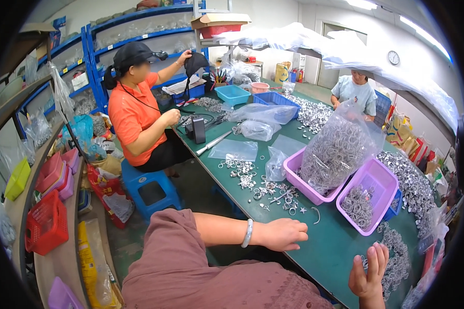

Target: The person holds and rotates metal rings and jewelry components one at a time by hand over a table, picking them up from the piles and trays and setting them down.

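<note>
My left hand point(283, 235), with a pale bangle point(247, 233) on the wrist, is palm down at the near edge of the green table point(232, 194). Its fingers are curled under, so anything inside them is hidden. Just beyond it lie loose metal rings and small charms point(288, 198) and a curved silver piece point(316, 215). My right hand point(368, 273) is raised at the lower right, fingers apart and nothing visible in it. Close beside it is a pile of metal rings point(397, 257). Farther up, a purple basin point(380, 193) holds more rings.
A clear bag of rings point(335, 154) rests on another purple basin point(292, 166). On the left, a person in orange point(134, 116) holds up a black cap point(195, 64). Another person point(355, 92) works across the table. A blue stool point(147, 188) and shelving point(46, 216) stand left.
</note>
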`<state>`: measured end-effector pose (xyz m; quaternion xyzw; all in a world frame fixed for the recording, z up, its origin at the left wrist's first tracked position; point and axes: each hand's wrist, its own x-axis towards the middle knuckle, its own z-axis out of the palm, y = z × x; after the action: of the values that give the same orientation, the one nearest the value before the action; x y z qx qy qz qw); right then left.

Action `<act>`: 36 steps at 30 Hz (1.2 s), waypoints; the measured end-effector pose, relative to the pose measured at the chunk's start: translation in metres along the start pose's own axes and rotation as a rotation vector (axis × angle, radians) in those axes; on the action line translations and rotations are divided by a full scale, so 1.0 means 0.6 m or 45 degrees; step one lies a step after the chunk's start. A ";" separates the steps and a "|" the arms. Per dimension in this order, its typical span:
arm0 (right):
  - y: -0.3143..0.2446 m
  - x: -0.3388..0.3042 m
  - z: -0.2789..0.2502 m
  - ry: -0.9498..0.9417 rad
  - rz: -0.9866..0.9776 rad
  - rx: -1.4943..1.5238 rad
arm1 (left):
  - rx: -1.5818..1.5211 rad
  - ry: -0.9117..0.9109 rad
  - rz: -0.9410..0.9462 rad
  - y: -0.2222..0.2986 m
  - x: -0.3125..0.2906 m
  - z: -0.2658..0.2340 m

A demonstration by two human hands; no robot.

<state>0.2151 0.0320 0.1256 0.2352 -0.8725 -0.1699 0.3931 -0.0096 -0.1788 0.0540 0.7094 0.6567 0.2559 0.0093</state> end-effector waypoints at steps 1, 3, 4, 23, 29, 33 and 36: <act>0.002 -0.003 0.002 -0.019 0.022 0.007 | -0.003 -0.003 0.004 -0.002 0.003 0.003; 0.002 -0.010 0.002 -0.044 0.055 0.026 | -0.017 -0.018 0.002 0.001 0.006 0.008; 0.002 -0.014 0.003 -0.051 0.083 0.046 | -0.017 -0.031 -0.003 0.002 0.008 0.010; 0.016 -0.039 0.022 -0.068 0.181 0.094 | -0.020 -0.071 0.020 -0.005 0.039 0.034; 0.018 -0.043 0.023 -0.070 0.195 0.085 | -0.017 -0.176 -0.001 -0.007 0.042 0.030; 0.015 -0.042 0.018 -0.072 0.210 0.074 | -0.052 -0.194 0.019 -0.001 0.039 0.028; 0.025 -0.040 0.029 -0.041 0.171 0.103 | -0.038 -0.189 0.004 -0.006 0.040 0.026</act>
<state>0.2113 0.0597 0.1073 0.1891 -0.8988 -0.1115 0.3795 -0.0072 -0.1511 0.0476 0.7272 0.6491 0.2126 0.0681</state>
